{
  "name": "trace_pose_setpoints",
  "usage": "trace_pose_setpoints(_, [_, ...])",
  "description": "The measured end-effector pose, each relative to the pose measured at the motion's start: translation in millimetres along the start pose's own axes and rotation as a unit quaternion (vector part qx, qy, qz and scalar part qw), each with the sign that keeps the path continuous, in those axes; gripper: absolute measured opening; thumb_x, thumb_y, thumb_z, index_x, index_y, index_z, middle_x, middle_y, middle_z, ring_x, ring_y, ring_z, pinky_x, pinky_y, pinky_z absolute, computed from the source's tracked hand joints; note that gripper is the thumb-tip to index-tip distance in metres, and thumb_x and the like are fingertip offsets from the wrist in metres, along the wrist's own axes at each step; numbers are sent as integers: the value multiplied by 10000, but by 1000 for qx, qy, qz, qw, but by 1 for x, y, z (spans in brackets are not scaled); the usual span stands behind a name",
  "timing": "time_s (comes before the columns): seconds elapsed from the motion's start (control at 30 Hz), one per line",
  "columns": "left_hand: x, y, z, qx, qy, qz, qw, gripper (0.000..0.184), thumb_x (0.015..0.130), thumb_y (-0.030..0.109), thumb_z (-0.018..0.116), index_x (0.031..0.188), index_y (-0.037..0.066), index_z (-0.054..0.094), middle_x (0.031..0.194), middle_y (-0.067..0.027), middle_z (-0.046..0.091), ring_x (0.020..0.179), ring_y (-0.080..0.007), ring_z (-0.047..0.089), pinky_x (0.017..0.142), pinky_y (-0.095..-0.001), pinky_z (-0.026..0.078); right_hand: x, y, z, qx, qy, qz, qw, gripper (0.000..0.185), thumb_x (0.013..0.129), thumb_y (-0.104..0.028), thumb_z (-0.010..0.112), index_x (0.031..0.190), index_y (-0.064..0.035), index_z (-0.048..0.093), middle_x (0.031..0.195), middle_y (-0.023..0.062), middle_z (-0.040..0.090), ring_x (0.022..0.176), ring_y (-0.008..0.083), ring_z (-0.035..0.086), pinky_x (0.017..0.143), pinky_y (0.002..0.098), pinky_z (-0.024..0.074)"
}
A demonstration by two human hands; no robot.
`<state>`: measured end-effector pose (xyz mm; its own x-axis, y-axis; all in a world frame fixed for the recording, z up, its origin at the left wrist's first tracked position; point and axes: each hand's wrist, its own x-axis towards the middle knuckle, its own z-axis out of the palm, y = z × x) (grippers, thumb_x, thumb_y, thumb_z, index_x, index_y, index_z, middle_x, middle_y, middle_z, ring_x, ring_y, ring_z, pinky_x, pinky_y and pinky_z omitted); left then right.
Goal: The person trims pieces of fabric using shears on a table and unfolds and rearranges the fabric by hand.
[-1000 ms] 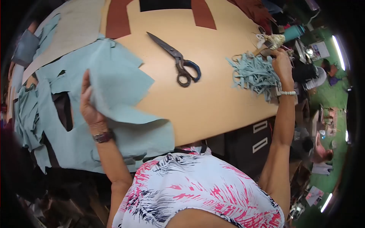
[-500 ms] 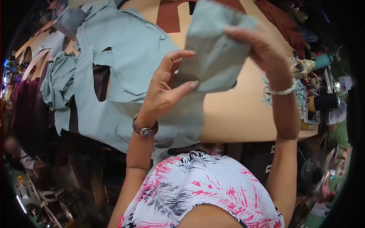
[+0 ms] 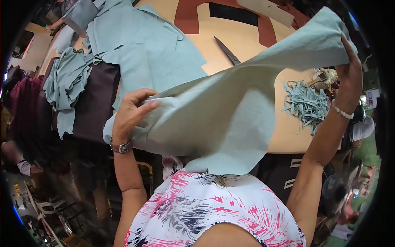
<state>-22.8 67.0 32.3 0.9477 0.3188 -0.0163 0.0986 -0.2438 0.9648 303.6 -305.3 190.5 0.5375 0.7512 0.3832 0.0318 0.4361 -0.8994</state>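
A large, limp sheet of pale blue-green leather [image 3: 214, 107] is stretched between my two hands, sagging in the middle with its lower edge near my shirt. My left hand [image 3: 131, 113] is closed around its bunched left end. Far out at the right, my right hand [image 3: 350, 68] grips the raised, folded corner. Behind the sheet, a pair of dark scissors [image 3: 226, 50] rests on the table, its handles hidden by the leather. More blue-green leather pieces [image 3: 140, 53] lie spread beyond my left hand.
A heap of thin blue-green strips [image 3: 307, 103] lies on the tan table [image 3: 288, 142] by my right forearm. Reddish-brown pieces [image 3: 187, 16] and a black piece [image 3: 232, 16] lie at the back. Crumpled leather [image 3: 68, 78] sits on dark brown material [image 3: 98, 88] at left.
My hands have moved apart, the left leftward and the right outward to the right. The held leather has opened from a folded bundle into a long sheet. The scissors have come into view.
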Motion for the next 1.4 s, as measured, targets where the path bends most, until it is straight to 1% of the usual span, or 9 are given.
trace_pose_setpoints(0.23, [-2, 4, -28, 113, 12, -36, 993, 146, 725, 71, 634, 826, -34, 637, 714, -12, 606, 656, -62, 518, 605, -209, 411, -11, 19, 7, 31, 59, 2, 998, 291, 885, -91, 477, 1136, 46, 526, 1092, 122, 584, 972, 157, 579, 840, 269, 476])
trace_pose_setpoints(0.53, [18, 17, -112, 325, 101, 127, 932, 179, 654, 8, 476, 800, -26, 574, 806, -100, 613, 820, -231, 569, 847, -317, 397, -35, 28, 23, -43, 210, -1, 977, 235, 844, -111, 562, 1048, 7, 563, 957, 70, 617, 800, 101, 606, 614, 186, 485])
trace_pose_setpoints(0.6, [28, 34, -154, 440, 154, 178, 867, 162, 667, -2, 477, 793, -8, 578, 824, -103, 608, 827, -254, 562, 846, -337, 401, -29, 43, 64, -77, 316, -1, 946, 250, 820, -110, 592, 1038, 3, 543, 909, 68, 619, 761, 103, 607, 606, 195, 484])
trace_pose_setpoints(0.8, [117, 85, -234, 760, 207, 113, 606, 185, 750, 78, 511, 909, 63, 605, 989, -117, 584, 985, -259, 521, 903, -390, 363, -22, 166, 98, -6, 185, 149, 971, 292, 786, -59, 602, 1054, 38, 536, 934, 119, 615, 787, 142, 611, 707, 265, 510])
trace_pose_setpoints(0.87, [138, 67, -214, 746, 286, 242, 550, 292, 759, 93, 529, 1048, 87, 574, 1059, -102, 564, 1053, -250, 490, 883, -392, 378, -15, 212, 118, -83, 179, 175, 965, 232, 777, -67, 606, 978, 39, 559, 850, 82, 618, 731, 113, 589, 624, 246, 467])
trace_pose_setpoints(0.97, [156, 41, -131, 557, 188, 289, 755, 437, 777, 144, 604, 1193, 78, 487, 1214, -116, 496, 1129, -271, 456, 933, -354, 363, -6, 246, 137, -315, 175, 202, 911, 200, 768, -63, 594, 933, 46, 562, 811, 135, 618, 718, 199, 603, 636, 296, 452])
trace_pose_setpoints(1.1, [105, 6, 51, 384, -6, 248, 889, 606, 692, 297, 704, 1199, 58, 475, 1246, -149, 470, 1137, -299, 460, 952, -375, 369, 1, 267, 140, -399, 152, 167, 889, 191, 763, -49, 576, 923, 52, 556, 781, 195, 603, 726, 276, 604, 658, 337, 449])
trace_pose_setpoints(1.27, [85, -46, 144, 399, 69, 230, 885, 466, 686, 161, 637, 1105, -8, 523, 1174, -169, 512, 1069, -319, 493, 883, -398, 411, -10, 256, 126, -454, 157, 168, 861, 253, 761, -66, 579, 991, 29, 532, 802, 164, 604, 743, 302, 596, 681, 368, 463])
trace_pose_setpoints(1.4, [84, -46, 153, 458, 81, 238, 853, 362, 691, 91, 596, 1039, -3, 563, 1121, -160, 541, 1042, -307, 504, 842, -399, 424, -41, 242, 112, -675, 128, 80, 722, 290, 741, -57, 573, 1010, 26, 509, 802, 148, 581, 751, 312, 576, 661, 396, 464])
